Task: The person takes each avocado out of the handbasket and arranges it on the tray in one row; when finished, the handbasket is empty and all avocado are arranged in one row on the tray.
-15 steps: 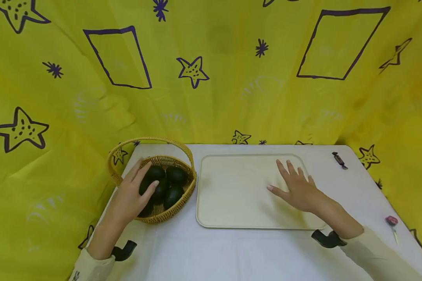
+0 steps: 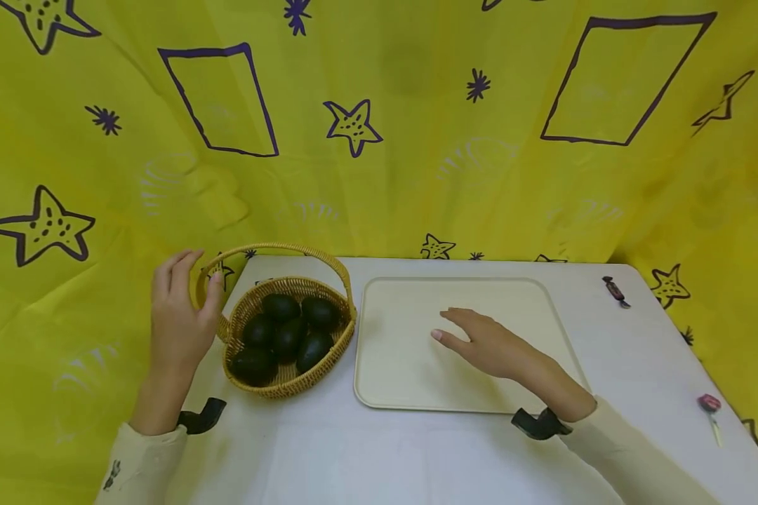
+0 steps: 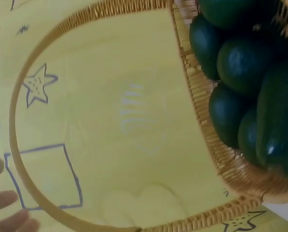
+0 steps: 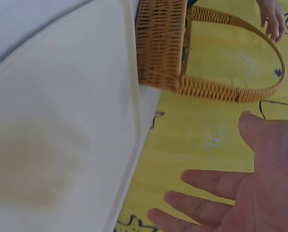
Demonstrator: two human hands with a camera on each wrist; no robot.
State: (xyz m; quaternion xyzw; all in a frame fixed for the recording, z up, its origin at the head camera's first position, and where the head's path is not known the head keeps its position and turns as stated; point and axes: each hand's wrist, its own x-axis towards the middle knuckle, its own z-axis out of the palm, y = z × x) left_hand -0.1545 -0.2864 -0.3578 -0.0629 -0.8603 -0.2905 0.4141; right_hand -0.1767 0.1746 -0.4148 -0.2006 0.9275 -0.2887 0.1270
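A wicker basket (image 2: 303, 382) with a tall arched handle (image 2: 271, 245) stands on the left of the table and holds several dark green avocados (image 2: 288, 339). My left hand (image 2: 183, 315) is raised at the basket's left side, thumb and fingers spread apart with nothing between them, overlapping the handle's left end in the head view. In the left wrist view its fingertips (image 3: 10, 220) show beside the handle. My right hand (image 2: 495, 344) hovers over the cream tray (image 2: 410, 351), its fingers extended and holding nothing. The right wrist view shows its spread fingers (image 4: 202, 205) and the tray's edge.
A wrapped candy (image 2: 615, 292) lies at the back right of the white table (image 2: 354, 463). Nearer the right edge is a lollipop (image 2: 709, 404). A yellow patterned curtain (image 2: 404, 189) hangs behind and on both sides.
My left hand has moved left and up, from over the avocados to the basket's left side. My right hand has moved left over the tray. The head view has shifted slightly.
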